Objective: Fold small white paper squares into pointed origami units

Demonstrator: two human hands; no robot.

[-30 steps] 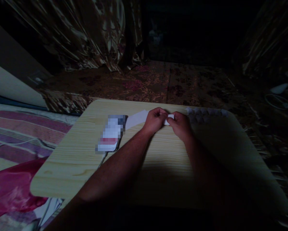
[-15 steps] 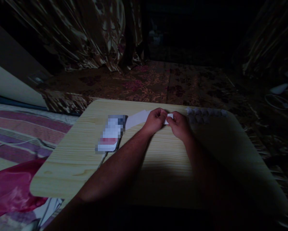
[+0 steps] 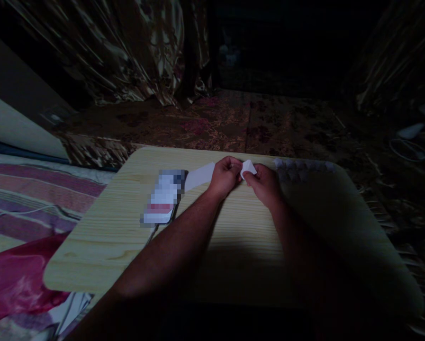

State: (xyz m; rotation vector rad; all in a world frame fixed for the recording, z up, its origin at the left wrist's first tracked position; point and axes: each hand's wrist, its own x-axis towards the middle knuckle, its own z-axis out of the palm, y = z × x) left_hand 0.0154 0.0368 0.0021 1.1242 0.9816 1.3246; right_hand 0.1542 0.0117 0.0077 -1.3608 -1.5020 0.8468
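Observation:
A small folded piece of white paper (image 3: 248, 167) is between my two hands over the far part of the table, one corner pointing up. My right hand (image 3: 266, 183) pinches it from the right, the thumb lying across its lower face. Curled fingers of my left hand (image 3: 226, 176) close at the paper's left edge; their tips are partly hidden. White paper sheets (image 3: 199, 176) lie flat on the table just left of my left hand. Beyond my right hand sit several small pale folded pieces (image 3: 304, 166) in two rows, dim in shadow.
A phone (image 3: 164, 196) with a lit, blurred screen lies on the light wooden table (image 3: 102, 227), a cable running from its lower end. Left of the table are a striped bedspread (image 3: 31, 189) and a pink cloth (image 3: 23, 279). Patterned curtains (image 3: 151, 52) hang behind.
The paper between my hands has turned and shows more of itself, with a corner now pointing up. My left hand has shifted slightly left and up.

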